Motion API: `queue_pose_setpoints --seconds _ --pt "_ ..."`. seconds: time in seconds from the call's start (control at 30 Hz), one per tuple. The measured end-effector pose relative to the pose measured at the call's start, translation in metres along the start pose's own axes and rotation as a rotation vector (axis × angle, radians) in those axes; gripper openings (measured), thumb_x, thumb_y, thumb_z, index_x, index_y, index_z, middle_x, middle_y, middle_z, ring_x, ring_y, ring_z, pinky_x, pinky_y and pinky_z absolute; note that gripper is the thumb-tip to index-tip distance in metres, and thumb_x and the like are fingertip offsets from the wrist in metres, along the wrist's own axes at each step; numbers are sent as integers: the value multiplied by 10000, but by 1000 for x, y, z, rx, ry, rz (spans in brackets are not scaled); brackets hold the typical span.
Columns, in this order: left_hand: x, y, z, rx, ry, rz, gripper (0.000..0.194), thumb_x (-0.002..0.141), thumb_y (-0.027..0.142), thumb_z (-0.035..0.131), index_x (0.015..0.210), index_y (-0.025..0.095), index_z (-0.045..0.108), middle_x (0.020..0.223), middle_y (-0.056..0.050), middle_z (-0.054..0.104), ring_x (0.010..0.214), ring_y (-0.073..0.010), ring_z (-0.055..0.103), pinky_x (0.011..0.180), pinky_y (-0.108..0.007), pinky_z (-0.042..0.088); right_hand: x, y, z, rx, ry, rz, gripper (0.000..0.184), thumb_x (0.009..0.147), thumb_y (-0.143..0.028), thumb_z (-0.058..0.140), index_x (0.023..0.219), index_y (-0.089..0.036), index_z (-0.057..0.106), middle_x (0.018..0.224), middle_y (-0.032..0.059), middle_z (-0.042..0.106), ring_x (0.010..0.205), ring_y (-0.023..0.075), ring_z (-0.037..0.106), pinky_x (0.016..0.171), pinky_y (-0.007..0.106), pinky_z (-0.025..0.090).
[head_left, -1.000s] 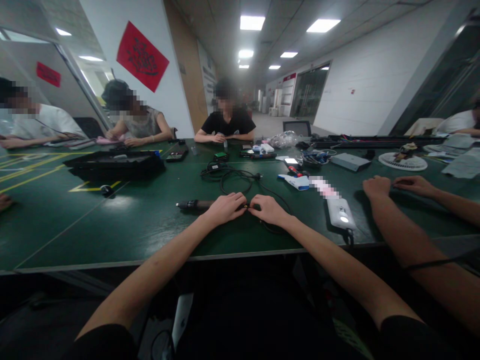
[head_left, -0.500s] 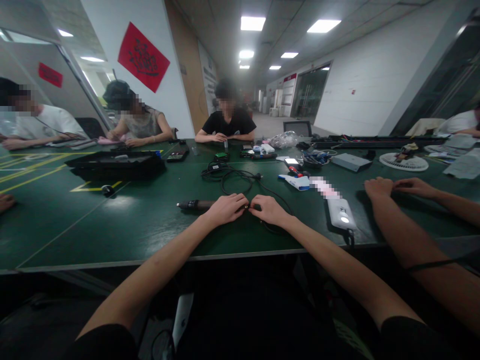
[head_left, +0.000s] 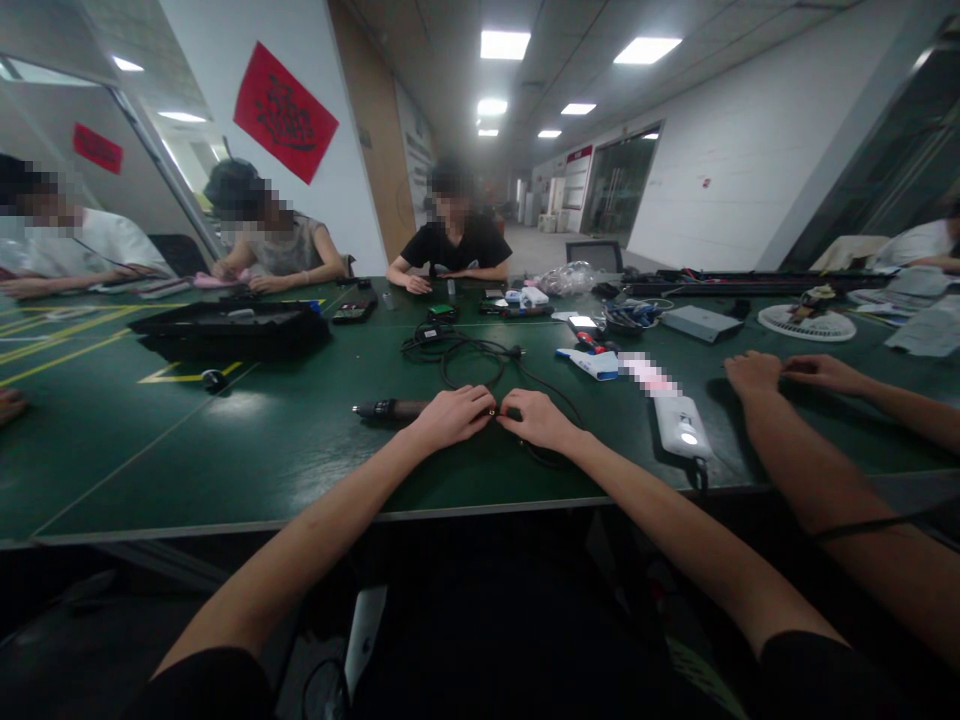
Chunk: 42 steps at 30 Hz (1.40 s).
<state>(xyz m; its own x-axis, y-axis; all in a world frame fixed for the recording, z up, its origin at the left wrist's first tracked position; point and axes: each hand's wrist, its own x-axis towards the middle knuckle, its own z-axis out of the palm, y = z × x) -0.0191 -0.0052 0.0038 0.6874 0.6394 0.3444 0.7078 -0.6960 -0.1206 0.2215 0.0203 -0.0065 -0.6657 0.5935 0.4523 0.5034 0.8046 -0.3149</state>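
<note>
Near the front edge of the table (head_left: 187, 475), the left hand (head_left: 454, 418) had its fingers wrapped over the electric screwdriver (head_left: 395, 409), and the right hand (head_left: 540, 420) seemed to pinch a black cord's (head_left: 556, 389) end beside it. Neither of the 2 had shifted, leaving this work unchanged. At the far edge, a co-worker's hand (head_left: 418, 286) had left a small bottle (head_left: 451, 288).

We've got a short, round-edged black fabric left sleeve (head_left: 208, 690) here, a matching short black right sleeve (head_left: 817, 668) opposite, slim bare forearms (head_left: 315, 525), a bare left hand (head_left: 454, 415), a bare right hand (head_left: 541, 418), and dark cloth (head_left: 517, 610) between, its detail lost in shadow!
</note>
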Motion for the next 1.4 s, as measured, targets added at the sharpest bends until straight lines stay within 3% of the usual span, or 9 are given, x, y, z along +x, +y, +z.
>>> queue_pose_setpoints --seconds 0.2,0.4,0.63,0.83,1.07,1.2,1.4 --pt "0 0 -1 -15 -1 -26 182 1062 394 528 1156 244 572 1157 -58 630 1048 -215 630 782 -310 499 0 -1 -1 -4 -6 4 70 937 -253 735 905 -192 723 1014 59 703 884 184 652 830 294 476" --pt "-1 0 -1 7 -6 18 170 1061 316 515 1213 250 554 1209 -53 630 1079 -211 629 818 -323 505 0 0 0 -3 4 2 62 937 -247 735 907 -193 727 1006 54 699 880 180 651 827 290 475" --pt "1 1 0 12 0 -27 173 1058 384 536 1153 243 567 1151 -51 636 1045 -216 636 789 -318 504 0 0 0 0 0 -7 73 935 -244 738 897 -185 718 996 57 699 884 181 650 818 284 467" --pt "-1 0 1 25 -5 -5 165 1048 326 534 1192 252 564 1185 -53 635 1052 -216 637 781 -327 503 0 2 2 8 8 -10 69 937 -246 735 902 -190 715 1002 57 700 887 185 652 835 294 474" --pt "0 1 -1 16 3 -23 192 1054 398 538 1161 240 563 1155 -52 635 1038 -219 637 763 -322 500 0 3 3 -1 9 -3 64 936 -245 736 908 -190 718 1005 55 697 878 181 647 827 291 471" --pt "-1 0 1 21 -1 13 234 1038 331 551 1260 256 539 1206 -59 629 1073 -223 633 794 -324 508 -1 3 2 -6 12 -2 75 936 -254 740 907 -188 719 1001 58 697 874 180 648 818 290 469" --pt "-1 -2 3 23 -8 19 167 1049 321 523 1189 239 561 1182 -63 622 1048 -216 634 777 -316 508 0 2 1 1 5 -9 79 941 -261 737 908 -192 717 1003 56 699 882 182 651 823 292 469"
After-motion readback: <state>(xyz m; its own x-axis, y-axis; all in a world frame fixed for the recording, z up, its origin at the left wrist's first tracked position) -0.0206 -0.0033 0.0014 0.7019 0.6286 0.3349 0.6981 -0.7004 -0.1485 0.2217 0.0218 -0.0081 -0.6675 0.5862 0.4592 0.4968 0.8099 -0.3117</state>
